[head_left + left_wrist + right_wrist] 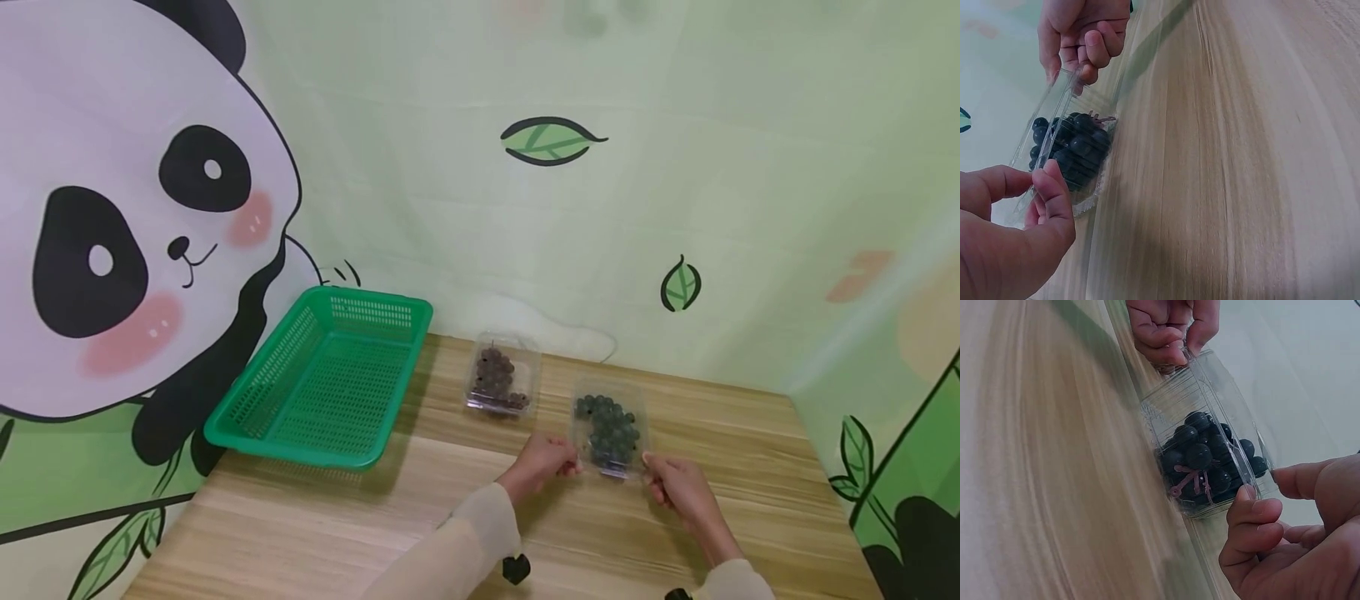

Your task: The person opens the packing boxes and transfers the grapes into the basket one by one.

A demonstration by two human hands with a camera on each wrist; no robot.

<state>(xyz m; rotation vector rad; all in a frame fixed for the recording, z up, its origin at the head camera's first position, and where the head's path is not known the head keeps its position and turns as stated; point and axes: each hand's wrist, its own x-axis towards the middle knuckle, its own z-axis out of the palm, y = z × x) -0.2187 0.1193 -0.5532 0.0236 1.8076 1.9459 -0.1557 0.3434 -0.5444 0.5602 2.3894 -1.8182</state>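
A clear plastic box (633, 398) with a bunch of dark grapes (615, 432) inside stands on the wooden table in the head view. My left hand (549, 457) pinches the rim at its near left corner between thumb and index finger. At the near right corner, my right hand (681, 485) holds the rim the same way, the remaining fingers curled in. Lid and base edges lie close together along the side facing me in the right wrist view, where a pinkish stem (1194, 480) shows among the grapes (1199, 456).
Left of the hands, a green plastic basket (405, 392) sits on the table (442, 483). A second clear box (528, 367) holding reddish-purple grapes (495, 372) stands between the basket and the first box, near the wall. A panda-printed cloth (450, 208) hangs behind the table.
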